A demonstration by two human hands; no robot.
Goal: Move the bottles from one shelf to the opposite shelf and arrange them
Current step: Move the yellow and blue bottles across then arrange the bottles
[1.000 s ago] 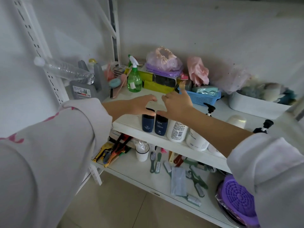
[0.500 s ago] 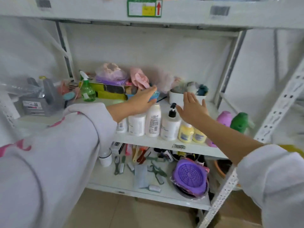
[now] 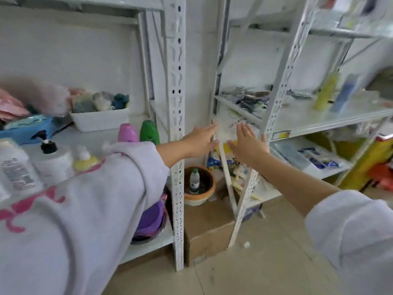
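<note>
My left hand [image 3: 200,141] and my right hand [image 3: 248,143] are both empty with fingers spread, held out in the gap between two white shelf racks. On the left shelf [image 3: 100,137] stand a pink bottle [image 3: 127,133], a green bottle [image 3: 149,132], a yellow pump bottle [image 3: 85,160], a white pump bottle [image 3: 53,160] and a white labelled bottle [image 3: 16,169]. On the right shelf [image 3: 308,122] stand a blurred yellow bottle [image 3: 325,91] and a blue bottle [image 3: 345,93]. My left sleeve hides part of the left shelf.
A slotted upright post [image 3: 177,124] stands just left of my left hand. Behind it on the floor are a cardboard box [image 3: 208,226] and a flower pot [image 3: 200,186] holding a small bottle. A white bin [image 3: 100,120] sits at the back of the left shelf.
The view has swung right, from the left shelf to the gap and the right rack. Both hands have left the row of bottles and now hang empty between the racks.
</note>
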